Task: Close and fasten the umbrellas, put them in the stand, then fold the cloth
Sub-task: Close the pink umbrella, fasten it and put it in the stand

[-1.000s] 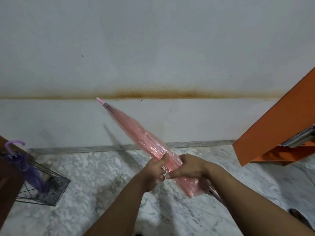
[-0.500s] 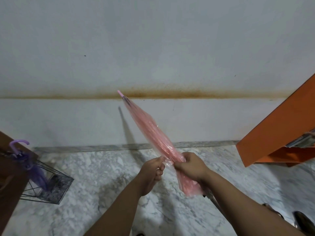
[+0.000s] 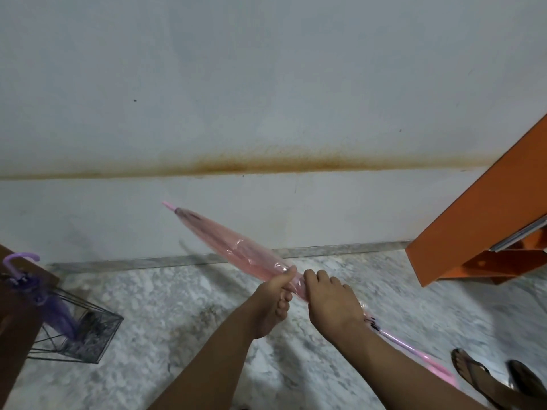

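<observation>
Wire stand sits on the marble floor near its left edge, close to the wall. Purple umbrella is already in it, hook handle up and leaning left, so one umbrella appears to be stowed.

Pink umbrella is held in the air above the middle of the floor, collapsed, tip angled up and left toward the wall, handle trailing down and right past the forearm. This slant keeps the canopy folds within reach of both hands.

Left hand is closed around the lower canopy, thumb laid along the plastic, probably to stop the folds from springing loose. Right hand lies curled over the canopy just beside it, fingers wrapped round the far side; most likely it is winding or pressing the folds flat for the fastening strap. No strap is discernible, so fastening cannot be confirmed.

Orange panel projects in at the right edge. No cloth is in view.
</observation>
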